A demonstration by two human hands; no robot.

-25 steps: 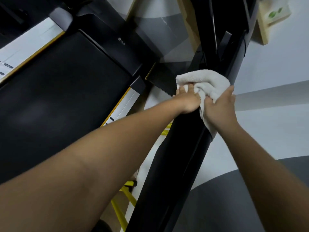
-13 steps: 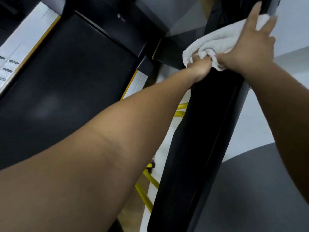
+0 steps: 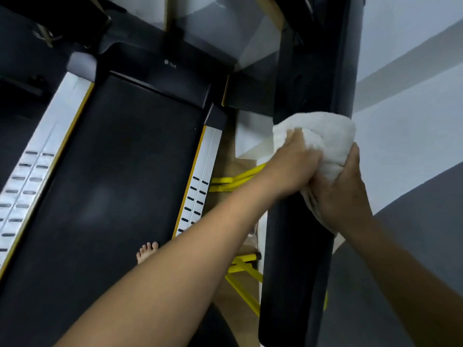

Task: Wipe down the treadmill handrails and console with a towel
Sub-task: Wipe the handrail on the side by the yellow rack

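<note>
Both hands clamp a white terry towel (image 3: 323, 139) that is wrapped over the wide black padded handrail (image 3: 295, 266) of the treadmill. The left hand (image 3: 290, 169) comes in from seven o'clock, its fingers curled into a bunched fold of cloth on the rail's inner side, so that grip is closed on the towel. The right hand (image 3: 343, 194) reaches in from five o'clock and pinches the towel's outer edge, thumb lying up along the cloth, its grip likewise closed on it. A loose tail of towel hangs under the right palm against the rail.

The handrail runs from six o'clock up toward twelve o'clock, and the towel sits on it a little above the frame's middle, at about two o'clock from centre.

At nine o'clock of the rail lies the black running belt (image 3: 120, 186), bordered by a silver slotted side strip (image 3: 200, 181) with a yellow edge. A bare foot (image 3: 147, 251) rests on the belt near six o'clock. Yellow tubular bars (image 3: 240, 177) show between the strip and the rail. A pale grey and dark grey floor (image 3: 406, 146) fills the three o'clock side.
</note>
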